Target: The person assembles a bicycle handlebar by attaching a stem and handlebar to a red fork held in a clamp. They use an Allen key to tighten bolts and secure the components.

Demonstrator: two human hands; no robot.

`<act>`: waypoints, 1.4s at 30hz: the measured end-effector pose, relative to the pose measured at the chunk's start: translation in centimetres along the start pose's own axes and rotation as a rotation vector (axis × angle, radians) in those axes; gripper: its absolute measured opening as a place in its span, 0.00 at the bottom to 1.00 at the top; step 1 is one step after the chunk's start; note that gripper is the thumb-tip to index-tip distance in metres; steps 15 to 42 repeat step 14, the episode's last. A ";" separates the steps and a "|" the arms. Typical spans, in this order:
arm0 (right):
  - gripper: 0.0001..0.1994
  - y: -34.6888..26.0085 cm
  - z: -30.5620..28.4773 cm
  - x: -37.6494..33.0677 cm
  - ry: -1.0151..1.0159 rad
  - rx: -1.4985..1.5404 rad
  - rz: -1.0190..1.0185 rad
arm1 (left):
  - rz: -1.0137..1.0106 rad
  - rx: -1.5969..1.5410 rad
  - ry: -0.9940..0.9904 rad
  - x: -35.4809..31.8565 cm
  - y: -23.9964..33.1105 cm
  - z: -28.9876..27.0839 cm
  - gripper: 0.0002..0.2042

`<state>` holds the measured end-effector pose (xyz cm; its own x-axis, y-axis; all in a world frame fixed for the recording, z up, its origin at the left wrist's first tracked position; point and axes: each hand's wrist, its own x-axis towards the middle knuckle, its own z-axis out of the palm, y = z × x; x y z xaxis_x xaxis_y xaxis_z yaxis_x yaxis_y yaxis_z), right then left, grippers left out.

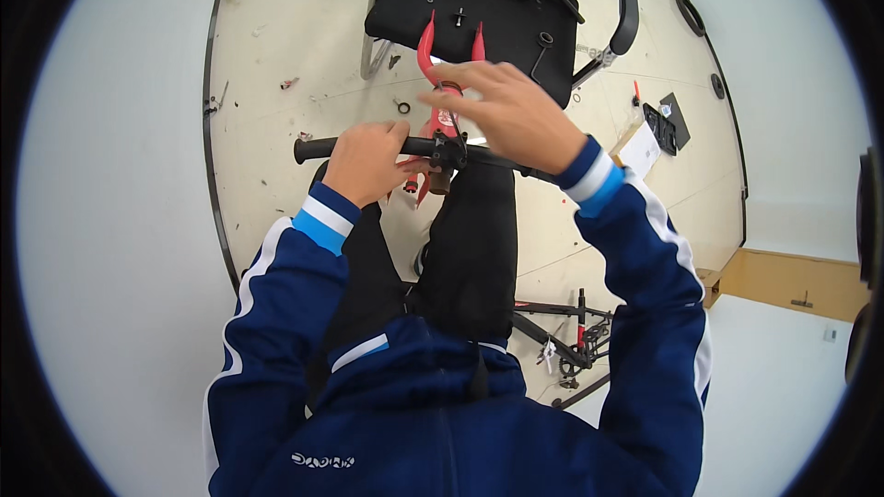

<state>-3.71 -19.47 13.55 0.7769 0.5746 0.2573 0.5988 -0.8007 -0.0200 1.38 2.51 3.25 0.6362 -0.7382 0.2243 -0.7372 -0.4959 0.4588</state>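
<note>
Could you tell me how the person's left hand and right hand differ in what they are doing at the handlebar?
The left hand is closed in a fist around the black handlebar; the right hand is spread, fingers loose, over the stem clamp. The left hand sits lower, near the grip end; the right hand sits higher, by the red fork. Both wear blue sleeves with white cuffs.

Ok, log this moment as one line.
left hand: grips handlebar | right hand: on stem, above red fork | chair: small parts on seat | floor: loose parts
</note>
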 end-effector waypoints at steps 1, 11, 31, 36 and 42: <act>0.22 0.7 0.8 0.3 -0.049 -0.001 -0.023 | 0.002 -0.018 0.014 -0.1 -0.1 -0.3 0.23; 0.13 3.2 1.2 -7.6 -0.146 0.095 0.270 | -0.263 0.071 -0.279 -0.6 -4.5 -3.8 0.28; 0.22 -1.0 0.3 -10.7 -0.193 0.045 0.396 | -0.386 0.097 -0.364 -1.2 -3.8 -3.5 0.30; 0.22 -1.0 0.3 -10.7 -0.193 0.045 0.396 | -0.386 0.097 -0.364 -1.2 -3.8 -3.5 0.30; 0.22 -1.0 0.3 -10.7 -0.193 0.045 0.396 | -0.386 0.097 -0.364 -1.2 -3.8 -3.5 0.30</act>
